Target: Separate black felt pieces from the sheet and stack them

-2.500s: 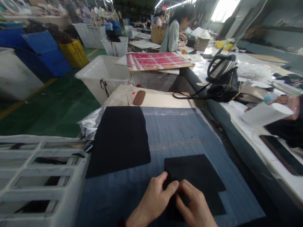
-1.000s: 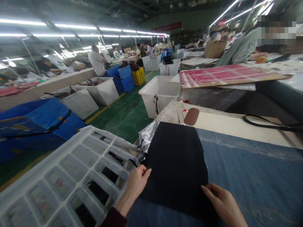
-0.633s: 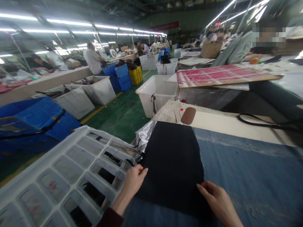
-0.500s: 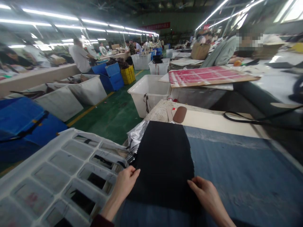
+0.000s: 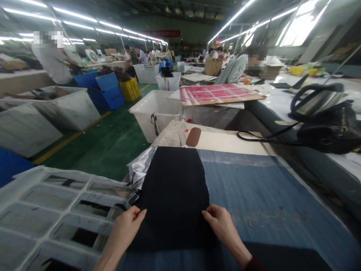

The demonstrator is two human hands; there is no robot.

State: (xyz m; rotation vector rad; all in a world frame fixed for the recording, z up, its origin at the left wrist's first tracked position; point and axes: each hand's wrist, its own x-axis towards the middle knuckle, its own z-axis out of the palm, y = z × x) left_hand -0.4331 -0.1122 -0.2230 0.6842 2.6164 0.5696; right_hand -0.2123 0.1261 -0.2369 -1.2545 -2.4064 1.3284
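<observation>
On the blue-surfaced desk (image 5: 254,184), the black fabric sheet (image 5: 176,192) is spread between both hands, the left hand (image 5: 126,226) pinching its left edge, the right hand (image 5: 221,222) its right. Just beyond the sheet's far right corner lies a rounded brown patch (image 5: 193,136). The step in hand appears to be positioning the sheet; any shift would likely call for both pinches moving evenly, without skewing it.

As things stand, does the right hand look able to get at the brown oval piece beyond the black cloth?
Probably yes, by stretching forward: only flat things, like the black cloth, lie between the right hand and the brown oval piece. Its fingers, though, seem to pinch the cloth's edge.
</observation>
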